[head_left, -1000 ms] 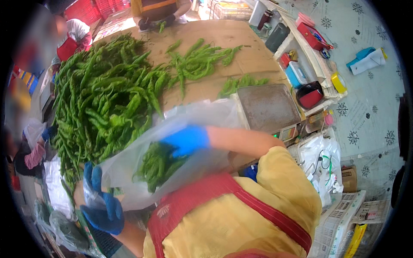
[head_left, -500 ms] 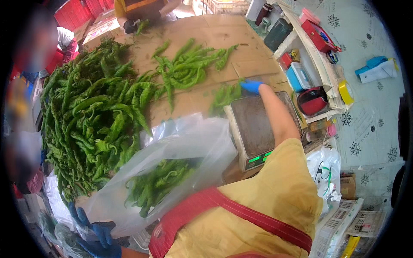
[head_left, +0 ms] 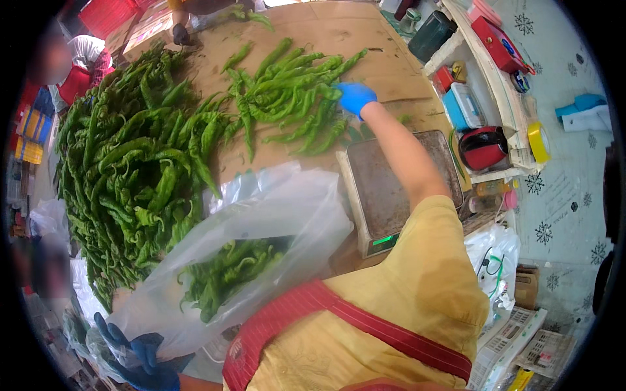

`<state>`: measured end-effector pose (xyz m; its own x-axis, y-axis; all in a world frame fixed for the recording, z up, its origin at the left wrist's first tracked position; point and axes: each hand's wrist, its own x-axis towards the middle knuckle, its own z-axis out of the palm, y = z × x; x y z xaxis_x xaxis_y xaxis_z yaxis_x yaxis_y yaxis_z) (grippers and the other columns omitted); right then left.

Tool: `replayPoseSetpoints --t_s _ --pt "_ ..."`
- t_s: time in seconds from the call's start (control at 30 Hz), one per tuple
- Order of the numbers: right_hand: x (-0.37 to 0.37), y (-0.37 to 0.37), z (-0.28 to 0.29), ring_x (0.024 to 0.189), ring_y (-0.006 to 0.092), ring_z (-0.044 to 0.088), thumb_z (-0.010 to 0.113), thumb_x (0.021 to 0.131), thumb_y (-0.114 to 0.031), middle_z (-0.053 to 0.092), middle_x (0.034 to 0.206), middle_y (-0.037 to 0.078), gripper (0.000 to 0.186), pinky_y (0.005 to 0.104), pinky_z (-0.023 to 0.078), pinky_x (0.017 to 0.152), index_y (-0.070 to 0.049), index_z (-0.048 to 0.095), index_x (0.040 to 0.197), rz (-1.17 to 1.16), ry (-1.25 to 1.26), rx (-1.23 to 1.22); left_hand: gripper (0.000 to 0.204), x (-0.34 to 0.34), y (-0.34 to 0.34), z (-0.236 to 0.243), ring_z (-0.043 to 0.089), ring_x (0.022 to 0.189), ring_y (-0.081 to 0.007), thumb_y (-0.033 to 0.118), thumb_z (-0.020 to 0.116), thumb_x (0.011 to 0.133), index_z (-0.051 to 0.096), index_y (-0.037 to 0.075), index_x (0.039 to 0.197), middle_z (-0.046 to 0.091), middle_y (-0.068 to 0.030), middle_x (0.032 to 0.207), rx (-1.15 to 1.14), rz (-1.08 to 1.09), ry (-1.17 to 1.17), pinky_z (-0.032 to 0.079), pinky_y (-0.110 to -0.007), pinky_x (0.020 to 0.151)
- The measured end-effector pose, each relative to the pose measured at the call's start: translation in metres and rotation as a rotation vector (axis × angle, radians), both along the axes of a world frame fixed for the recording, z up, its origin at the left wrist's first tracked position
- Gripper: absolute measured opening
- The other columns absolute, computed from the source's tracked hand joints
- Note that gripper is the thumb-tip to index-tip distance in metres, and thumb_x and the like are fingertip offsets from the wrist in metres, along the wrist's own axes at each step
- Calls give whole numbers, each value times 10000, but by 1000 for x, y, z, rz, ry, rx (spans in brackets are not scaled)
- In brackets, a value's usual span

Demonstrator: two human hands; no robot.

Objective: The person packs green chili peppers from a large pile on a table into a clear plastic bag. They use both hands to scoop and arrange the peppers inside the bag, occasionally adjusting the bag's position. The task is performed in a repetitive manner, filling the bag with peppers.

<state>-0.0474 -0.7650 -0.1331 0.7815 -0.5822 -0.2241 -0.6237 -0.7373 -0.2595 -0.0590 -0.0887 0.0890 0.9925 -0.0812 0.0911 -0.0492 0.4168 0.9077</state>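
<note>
My right hand (head_left: pixel 357 99), in a blue glove, reaches over the table to a loose spread of long green peppers (head_left: pixel 287 91). Its fingers are bent together against the ends of several peppers, and the fingertips are partly hidden. At the lower left, my blue-gloved left hand (head_left: pixel 147 365) grips the edge of a large translucent plastic bag (head_left: pixel 300 241). Green peppers (head_left: pixel 228 270) lie inside the bag, seen through its film. A scale (head_left: pixel 391 179) with a bare metal plate and a lit green display stands under my right forearm.
A big heap of green peppers (head_left: pixel 124 169) covers the table's left side. Along the right edge, a white rack (head_left: pixel 495 85) holds a red box, a dark cup and a tape roll (head_left: pixel 538 142). Across the table is a co-worker's dark-gloved hand (head_left: pixel 181 34). Other people stand at the left.
My right hand has moved away from the scale, up and left, to the spread of peppers. Peppers beside the scale have shifted left to join that spread. My left hand stays at the bag.
</note>
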Motion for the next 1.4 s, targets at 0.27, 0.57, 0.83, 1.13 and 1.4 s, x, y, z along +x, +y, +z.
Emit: replayPoseSetpoints --t_s 0.27,0.57,0.83,1.13,1.4 --pt "1 15 -18 1113 362 550 823 604 -346 563 1225 152 1012 515 409 944 -238 290 1458 461 -149 -455 684 -3 11 -4 408 482 -91 311 398 981 25 102 1515 412 -212 1425 -95 -44 26 333 -197 411" --pt "-9 9 -16 1022 369 586 763 665 -424 598 1113 183 870 462 465 866 -176 384 1408 452 83 -278 658 -13 13 -11 341 462 -93 301 372 993 18 119 1516 497 -240 1346 -203 -122 2 292 -193 407" --pt "-60 -26 49 1046 229 598 668 811 -341 620 1177 128 620 360 491 879 -44 505 1330 56 -362 580 641 -9 28 -14 353 423 -110 341 378 986 95 94 1505 584 -217 1233 -243 -98 70 307 -211 348" --pt "-117 85 155 1019 181 594 681 794 -231 601 1179 97 616 334 487 887 5 489 1329 194 -622 1367 596 -20 -35 19 522 554 -75 297 427 963 226 82 1481 505 -120 1338 176 167 205 314 -168 369" --pt "-75 230 195 1041 124 547 702 812 -135 588 1226 78 583 307 460 901 -32 493 1346 873 -187 1001 513 -14 9 -6 488 583 -92 377 449 953 411 49 1346 444 -177 1386 46 -187 123 409 -208 459"
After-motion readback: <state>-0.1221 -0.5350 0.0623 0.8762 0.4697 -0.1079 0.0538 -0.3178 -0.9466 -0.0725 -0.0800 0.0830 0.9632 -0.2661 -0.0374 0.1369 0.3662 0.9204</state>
